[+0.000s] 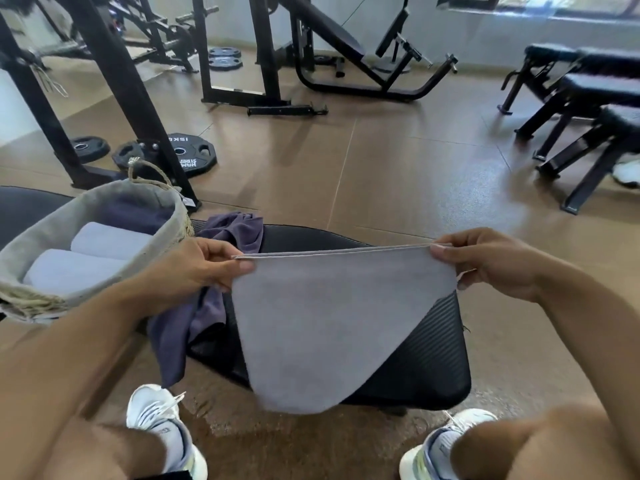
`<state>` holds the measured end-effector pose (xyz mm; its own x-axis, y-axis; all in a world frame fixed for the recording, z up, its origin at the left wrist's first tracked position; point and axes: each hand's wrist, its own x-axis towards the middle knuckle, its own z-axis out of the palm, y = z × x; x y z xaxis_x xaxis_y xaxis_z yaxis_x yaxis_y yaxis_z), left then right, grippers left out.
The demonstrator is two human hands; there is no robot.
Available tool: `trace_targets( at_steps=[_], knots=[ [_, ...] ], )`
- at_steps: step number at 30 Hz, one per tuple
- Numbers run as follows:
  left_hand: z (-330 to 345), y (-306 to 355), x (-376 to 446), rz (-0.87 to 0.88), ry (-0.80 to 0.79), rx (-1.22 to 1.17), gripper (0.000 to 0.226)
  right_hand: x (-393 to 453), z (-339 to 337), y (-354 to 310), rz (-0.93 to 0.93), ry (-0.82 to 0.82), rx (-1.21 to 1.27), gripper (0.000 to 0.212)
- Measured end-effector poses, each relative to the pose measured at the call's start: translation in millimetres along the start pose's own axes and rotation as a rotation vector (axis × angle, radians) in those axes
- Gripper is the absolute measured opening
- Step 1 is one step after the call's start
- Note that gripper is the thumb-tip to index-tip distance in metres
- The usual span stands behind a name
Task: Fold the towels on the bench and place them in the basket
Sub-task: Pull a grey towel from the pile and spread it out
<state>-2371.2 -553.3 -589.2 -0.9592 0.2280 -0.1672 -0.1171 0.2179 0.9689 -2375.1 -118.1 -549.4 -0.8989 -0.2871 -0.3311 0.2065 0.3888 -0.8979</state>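
Black padded bench [433, 358] across the near middle, ribbed surface showing at the right. At its left end, standing on it, a woven basket [20, 271] with a grey cloth liner and a rope handle; inside, two pale rolled towels [76, 270] side by side and something dark behind them. Heaped on the bench between basket and middle, a dark purple towel [204, 317], one end trailing over the near edge toward the floor.

Held up over the bench, a light grey towel [311, 323], doubled so that two edges run together along the top, hanging down to a rounded corner near the white shoes [156, 414]. Top edge stretched taut and roughly level between the two hands, well apart from each other.

Left hand [204, 265] just right of the basket, thumb and curled fingers pinching the left top corner of the grey towel. Right hand [485, 261] at the right top corner, thumb on the near face, fingers curled behind, clamped on both layers.

Farther off on the brown floor: black gym frames, weight plates [187, 154] to the far left, more benches at the far right.
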Motion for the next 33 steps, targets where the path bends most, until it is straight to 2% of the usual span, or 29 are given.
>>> trace_targets(
  at_steps=[4, 8, 11, 13, 17, 19, 22, 23, 25, 27, 30, 33],
  knots=[
    [1.5, 34.5, 17.8, 0.056, 0.064, 0.100, 0.030, 3.5, -14.7, -18.7, 0.035, 0.067, -0.099, 0.025],
    [-0.2, 60.8, 41.7, 0.067, 0.063, 0.183, 0.022, 21.4, -30.2, -36.4, 0.081, 0.132, -0.201, 0.029],
    [-1.0, 82.8, 66.0, 0.084, 0.133, 0.318, 0.019, 40.4, -37.0, -56.0, 0.078, 0.204, -0.147, 0.033],
    [-1.9, 102.5, 82.4, 0.104, 0.216, 0.355, 0.016, 53.4, -40.0, -74.8, -0.008, 0.302, -0.021, 0.032],
    [5.6, 151.5, 101.6, 0.269, 0.425, 0.221, 0.007, 69.7, -47.6, -108.5, -0.301, 0.551, 0.276, 0.014],
    [9.2, 165.7, 104.3, 0.349, 0.463, 0.157, 0.005, 72.3, -51.0, -110.7, -0.419, 0.683, 0.240, 0.013],
    [14.5, 159.6, 100.4, 0.435, 0.403, 0.065, 0.001, 61.6, -44.9, -95.3, -0.503, 0.800, 0.078, 0.014],
    [17.1, 150.1, 95.8, 0.461, 0.381, 0.086, 0.002, 54.3, -38.4, -84.7, -0.506, 0.787, 0.060, 0.016],
    [21.2, 118.5, 84.3, 0.468, 0.354, 0.281, 0.003, 39.3, -22.6, -52.8, -0.454, 0.738, -0.050, 0.016],
    [24.3, 76.3, 68.9, 0.425, 0.281, 0.469, 0.015, 27.1, -7.3, -11.0, -0.347, 0.647, -0.251, 0.015],
    [26.1, 12.0, 41.5, 0.323, 0.036, 0.584, 0.020, 7.5, 15.8, 47.6, -0.222, 0.352, -0.395, 0.024],
    [29.8, -32.5, 18.9, 0.374, -0.127, 0.804, 0.009, -8.5, 33.1, 81.7, -0.141, 0.110, -0.549, 0.016]
  ],
)
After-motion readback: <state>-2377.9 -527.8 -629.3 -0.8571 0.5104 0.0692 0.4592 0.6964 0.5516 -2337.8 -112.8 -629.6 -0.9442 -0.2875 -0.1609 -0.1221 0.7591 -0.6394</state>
